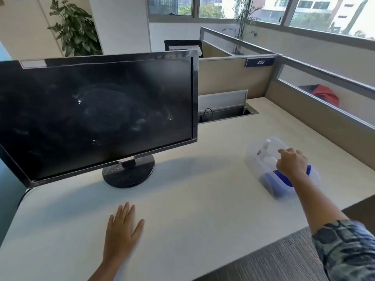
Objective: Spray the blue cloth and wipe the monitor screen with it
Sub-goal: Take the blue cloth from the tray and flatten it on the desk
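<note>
Hands apart below partition sign (260, 62) reading "439".

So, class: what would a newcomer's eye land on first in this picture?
The big black monitor on the left, its dark screen covered in smears. Next, the right hand reaching into a clear plastic tub holding the blue cloth, while the left hand lies flat on the desk.
</note>
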The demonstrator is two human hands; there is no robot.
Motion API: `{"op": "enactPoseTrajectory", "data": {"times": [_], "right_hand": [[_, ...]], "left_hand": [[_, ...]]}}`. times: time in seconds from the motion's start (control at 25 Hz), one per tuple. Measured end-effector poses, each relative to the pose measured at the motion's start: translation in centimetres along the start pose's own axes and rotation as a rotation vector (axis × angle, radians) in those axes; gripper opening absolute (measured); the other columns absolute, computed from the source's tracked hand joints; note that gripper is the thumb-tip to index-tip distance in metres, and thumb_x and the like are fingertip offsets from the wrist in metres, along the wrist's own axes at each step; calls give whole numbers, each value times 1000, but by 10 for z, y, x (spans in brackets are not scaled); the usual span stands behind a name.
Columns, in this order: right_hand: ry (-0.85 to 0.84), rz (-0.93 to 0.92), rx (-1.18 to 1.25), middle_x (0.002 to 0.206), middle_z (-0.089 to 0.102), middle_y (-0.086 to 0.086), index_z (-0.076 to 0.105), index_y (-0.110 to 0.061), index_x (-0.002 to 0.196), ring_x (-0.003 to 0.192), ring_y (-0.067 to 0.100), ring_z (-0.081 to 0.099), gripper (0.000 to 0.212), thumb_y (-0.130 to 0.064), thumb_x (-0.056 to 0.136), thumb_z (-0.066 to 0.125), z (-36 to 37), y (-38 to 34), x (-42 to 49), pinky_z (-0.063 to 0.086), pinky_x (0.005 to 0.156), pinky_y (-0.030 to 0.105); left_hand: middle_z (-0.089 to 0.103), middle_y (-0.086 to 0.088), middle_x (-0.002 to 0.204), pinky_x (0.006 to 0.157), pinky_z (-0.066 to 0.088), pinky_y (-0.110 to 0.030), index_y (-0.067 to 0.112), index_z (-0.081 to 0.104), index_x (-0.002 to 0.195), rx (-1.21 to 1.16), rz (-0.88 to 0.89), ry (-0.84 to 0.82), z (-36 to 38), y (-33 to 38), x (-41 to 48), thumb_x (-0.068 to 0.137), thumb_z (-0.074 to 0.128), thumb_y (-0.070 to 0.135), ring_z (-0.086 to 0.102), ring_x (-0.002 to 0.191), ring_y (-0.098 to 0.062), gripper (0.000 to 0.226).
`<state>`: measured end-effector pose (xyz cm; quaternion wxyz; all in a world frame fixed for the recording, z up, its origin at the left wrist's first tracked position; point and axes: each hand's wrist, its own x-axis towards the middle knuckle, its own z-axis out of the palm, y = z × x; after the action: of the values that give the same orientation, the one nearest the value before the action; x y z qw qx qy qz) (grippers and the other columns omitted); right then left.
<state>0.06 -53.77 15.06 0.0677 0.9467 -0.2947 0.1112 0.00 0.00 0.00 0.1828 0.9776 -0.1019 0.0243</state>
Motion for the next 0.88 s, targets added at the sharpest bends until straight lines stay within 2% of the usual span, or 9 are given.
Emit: {"op": "enactPoseTrajectory", "data": {"times": [0.08,0.16,0.32,0.44,0.52,0.6,0.72,0.8,0.88], "right_hand": [[-221,49,-115,115,57,13,59,-13,120,106,31,52,31,-17,90,52,-1,10,2,44,88,43],[-282,40,-179,117,56,11,57,-17,121,108,28,53,30,-21,92,50,6,17,2,44,92,43],[-248,15,-275,114,60,6,58,-19,120,106,23,54,30,-25,92,51,20,25,5,43,90,37],[-256,33,-295,103,64,2,62,-21,111,101,21,54,23,-25,92,50,21,30,6,42,88,35],[-254,73,-245,93,62,3,64,-20,103,99,22,53,21,-21,91,48,21,37,14,39,85,35],[-242,137,-84,86,60,6,65,-17,100,95,27,55,22,-15,87,48,6,46,24,40,82,36],[-153,132,209,85,63,14,68,-11,101,79,34,56,23,-14,85,52,-36,56,33,46,69,36],[-12,46,316,84,60,18,68,-6,97,79,35,54,20,-16,84,57,-80,52,27,41,65,35],[158,-71,375,83,57,16,68,-8,96,80,36,54,29,-29,81,54,-127,40,17,40,67,36]], "left_hand": [[32,-2,152,115,12,-41,16,44,139,-23,-26,19,-3,1,-1,83,20,65,21,142,-20,79],[31,-2,152,115,12,-41,16,44,139,-14,-29,26,-2,1,-1,82,20,65,21,142,-19,79],[33,-2,151,115,15,-42,15,44,139,-13,-15,26,1,1,0,82,21,67,23,141,-20,80],[33,-2,151,114,14,-41,15,45,138,-2,-16,14,1,0,0,83,9,75,24,141,-21,89],[34,-2,151,114,15,-42,15,45,138,-8,-19,12,1,0,-1,82,6,77,24,141,-21,92],[33,-2,151,114,15,-42,15,44,139,-9,-24,3,1,1,-1,82,6,77,24,141,-20,92],[34,-3,150,114,17,-43,15,44,139,-4,-26,-8,0,0,0,83,7,76,25,141,-21,90],[35,-4,150,113,17,-44,14,45,138,-6,-27,-8,-2,0,1,84,7,75,25,140,-22,90],[35,-4,150,113,18,-44,14,45,138,-6,-24,-7,-2,1,0,84,7,75,26,140,-22,90]]}}
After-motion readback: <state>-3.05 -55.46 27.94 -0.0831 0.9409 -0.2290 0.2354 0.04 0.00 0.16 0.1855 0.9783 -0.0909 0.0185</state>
